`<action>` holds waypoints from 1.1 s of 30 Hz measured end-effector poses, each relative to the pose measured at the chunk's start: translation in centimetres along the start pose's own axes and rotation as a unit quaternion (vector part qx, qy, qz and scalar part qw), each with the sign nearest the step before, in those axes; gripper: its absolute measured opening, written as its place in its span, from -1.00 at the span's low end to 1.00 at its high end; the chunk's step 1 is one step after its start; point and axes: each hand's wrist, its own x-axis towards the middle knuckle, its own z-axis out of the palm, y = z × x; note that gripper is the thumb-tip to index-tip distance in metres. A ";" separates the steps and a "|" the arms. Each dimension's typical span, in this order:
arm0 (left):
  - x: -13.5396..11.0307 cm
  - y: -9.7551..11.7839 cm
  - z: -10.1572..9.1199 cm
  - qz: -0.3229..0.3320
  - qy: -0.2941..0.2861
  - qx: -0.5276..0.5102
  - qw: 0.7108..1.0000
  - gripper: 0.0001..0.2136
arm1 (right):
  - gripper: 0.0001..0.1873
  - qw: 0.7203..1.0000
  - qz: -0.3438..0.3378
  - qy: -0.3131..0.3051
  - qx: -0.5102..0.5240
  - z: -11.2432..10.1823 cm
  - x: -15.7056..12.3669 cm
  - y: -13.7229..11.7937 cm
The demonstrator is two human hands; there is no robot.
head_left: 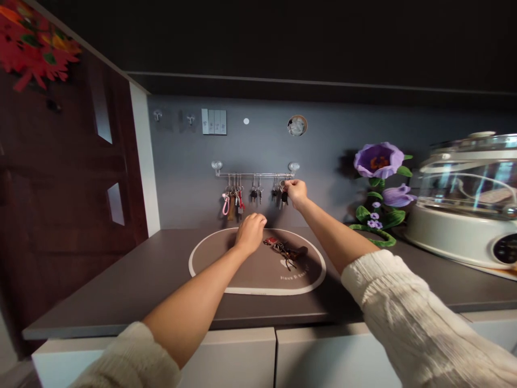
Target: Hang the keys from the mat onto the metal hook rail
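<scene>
A chrome hook rail [254, 174] is fixed to the grey wall above the counter, with several key bunches hanging from it. My right hand [296, 192] reaches up to the rail's right end, its fingers pinched on a key bunch [282, 195] hanging there. My left hand [251, 232] hovers low over an oval brown mat [226, 269], fingers curled loosely; I cannot see anything in it. Another key bunch [286, 250] with a dark fob lies on the mat just right of my left hand.
A dark wooden door [68, 178] stands at the left. Purple artificial flowers [379, 183] and a white appliance with a glass lid [468, 205] sit at the right on the grey counter [133, 280]. Light switches [214, 122] are on the wall.
</scene>
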 end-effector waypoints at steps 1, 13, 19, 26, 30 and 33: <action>0.0 0.0 0.0 0.001 0.000 0.000 1.000 -0.80 | -0.90 1.000 -0.002 0.007 -0.012 0.1 0.1 0.0; 0.0 0.0 -0.1 -0.003 0.007 -0.008 1.000 -0.79 | -0.91 0.993 -0.018 0.056 -0.101 1.0 0.4 0.5; 0.1 -0.2 0.0 -0.002 0.008 -0.001 1.000 -0.78 | -0.89 0.991 0.009 0.073 -0.111 1.0 0.1 1.4; 0.1 -0.3 0.0 -0.010 0.005 -0.001 1.000 -0.78 | -0.90 0.995 0.066 0.075 -0.021 1.4 -1.1 1.5; 0.1 -0.4 0.1 -0.006 0.008 -0.001 1.000 -0.78 | -0.90 0.995 0.077 0.051 0.033 1.6 -1.0 2.1; 0.1 -0.5 0.2 -0.001 0.009 0.001 1.000 -0.78 | -0.88 0.996 0.065 0.036 0.042 1.6 -0.9 2.6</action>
